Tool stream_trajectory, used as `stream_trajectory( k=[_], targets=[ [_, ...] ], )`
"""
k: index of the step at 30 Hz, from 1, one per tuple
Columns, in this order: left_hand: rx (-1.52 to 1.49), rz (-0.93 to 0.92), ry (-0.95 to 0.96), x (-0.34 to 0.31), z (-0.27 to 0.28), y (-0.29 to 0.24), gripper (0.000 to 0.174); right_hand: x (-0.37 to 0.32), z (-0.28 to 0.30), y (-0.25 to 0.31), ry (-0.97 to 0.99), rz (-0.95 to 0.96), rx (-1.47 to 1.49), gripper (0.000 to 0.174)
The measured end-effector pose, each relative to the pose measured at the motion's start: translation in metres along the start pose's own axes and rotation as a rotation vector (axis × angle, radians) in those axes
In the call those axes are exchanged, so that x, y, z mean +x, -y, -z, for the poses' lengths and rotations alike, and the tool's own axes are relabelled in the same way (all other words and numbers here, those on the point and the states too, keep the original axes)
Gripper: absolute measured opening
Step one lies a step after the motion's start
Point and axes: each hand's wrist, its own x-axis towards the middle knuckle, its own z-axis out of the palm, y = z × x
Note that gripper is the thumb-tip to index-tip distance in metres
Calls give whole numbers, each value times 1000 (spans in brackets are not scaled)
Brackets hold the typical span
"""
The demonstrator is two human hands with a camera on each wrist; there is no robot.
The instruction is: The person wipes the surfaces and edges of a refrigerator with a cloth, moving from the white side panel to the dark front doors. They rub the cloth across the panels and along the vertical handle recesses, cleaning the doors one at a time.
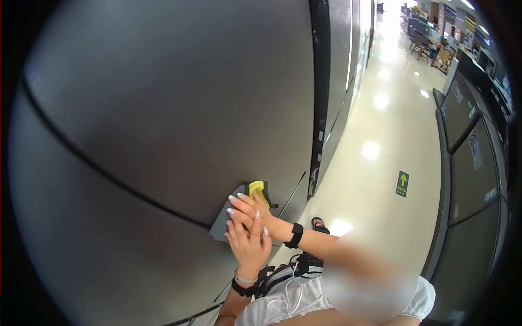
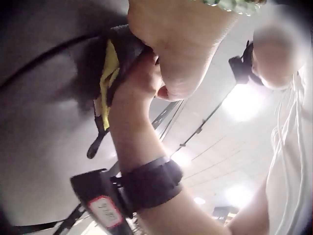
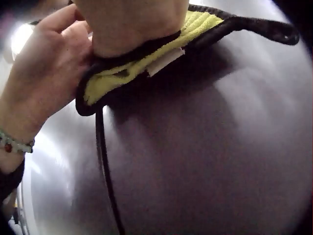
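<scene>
A grey cloth point(image 1: 219, 224) with a yellow underside, black edging and a small loop lies against a large dark panel point(image 1: 163, 108). My right hand point(image 1: 256, 214) rests flat on the cloth, fingers extended. My left hand point(image 1: 250, 247) lies against the right hand with its fingers straight and spread, overlapping it. In the left wrist view, the left hand point(image 2: 181, 49) covers part of the right hand point(image 2: 144, 83) beside the cloth point(image 2: 110, 63). The right wrist view shows the folded yellow side of the cloth point(image 3: 100, 88) under the right hand point(image 3: 134, 24); its fingers are hidden there.
A dark seam point(image 1: 109, 175) curves across the panel, with a black vertical edge point(image 1: 321, 81) to its right. Beyond are a shiny tiled floor point(image 1: 375, 125) with a green arrow sign point(image 1: 402, 183), dark partitions point(image 1: 473, 157) at the right, and chairs point(image 1: 420, 43) farther back.
</scene>
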Motion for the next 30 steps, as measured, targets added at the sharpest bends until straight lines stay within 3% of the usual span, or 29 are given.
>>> stream_trajectory(
  k=[5, 9, 10, 11, 13, 17, 19, 21, 23, 24, 25, 27, 28, 30],
  targets=[
    [32, -31, -111, 46, -4, -17, 48, 39, 18, -34, -14, 49, -4, 40],
    [264, -126, -83, 65, -68, -29, 43, -15, 17, -85, -47, -10, 14, 39],
    [276, -167, -79, 72, -74, -33, 41, -29, 12, -97, -149, -30, 9, 32],
    [285, -208, -76, 79, -82, -38, 39, -43, 15, -103, -84, -103, 25, 31],
    [241, -215, -53, 76, -116, -39, 40, -66, 19, -132, -33, 37, -14, 39],
    [241, -185, -56, 85, -153, -51, 40, -106, 22, -174, 67, 131, -46, 35],
    [222, -150, -63, 108, -157, -66, 39, -84, 35, -194, 89, 171, 40, 35],
    [469, -150, -215, 130, -164, -79, 40, -80, 54, -213, 149, 154, 94, 34],
    [599, -60, -137, 153, -170, -98, 39, -45, 93, -232, 483, 180, 97, 43],
    [483, -71, -200, 163, -169, -102, 38, 15, 88, -222, 74, 218, 50, 42],
    [367, -80, -259, 173, -167, -105, 38, 21, 87, -235, 30, 216, -30, 39],
    [102, -147, -186, 193, -157, -110, 40, 30, 96, -251, 37, 134, -50, 39],
    [142, -144, -190, 203, -156, -116, 39, 29, 99, -258, 101, 41, 14, 40],
    [210, -135, -194, 216, -163, -122, 37, 30, 98, -266, -2, -2, -34, 39]
  ],
)
